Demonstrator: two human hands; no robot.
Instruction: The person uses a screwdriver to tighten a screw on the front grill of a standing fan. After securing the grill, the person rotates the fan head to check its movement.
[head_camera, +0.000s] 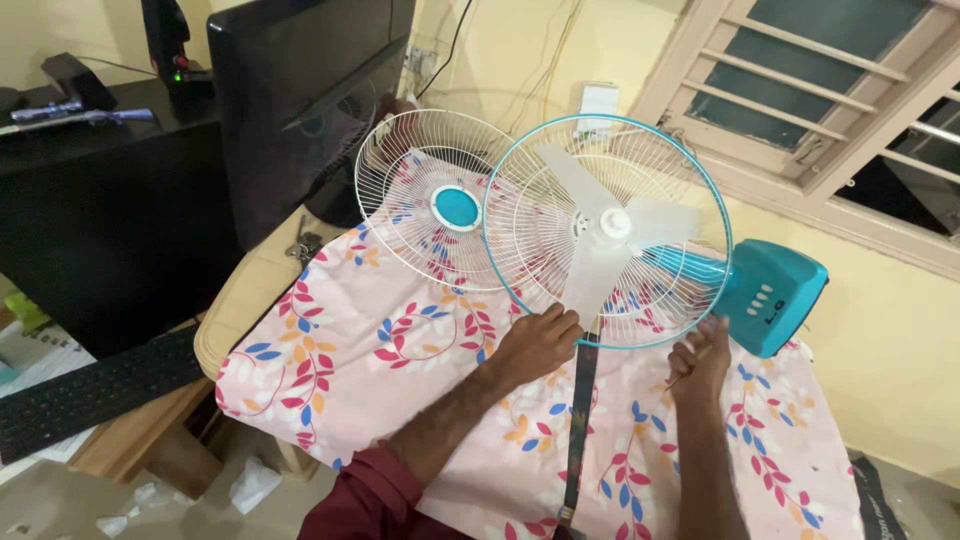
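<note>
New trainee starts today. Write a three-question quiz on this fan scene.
1. True or false: the front grille is off the fan.
2. The left hand grips: A) the guard's rim B) the keyboard C) the teal base.
3. What colour are the blades?

Key: 1 true; 2 A; 3 white.

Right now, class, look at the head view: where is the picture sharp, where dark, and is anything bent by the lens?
Head view: even, soft light; the fan blades and both hands, left hand and right hand, are sharp; the monitor and the desk are very dark, with little detail; the window frame slants, as a wide lens would make it.
</note>
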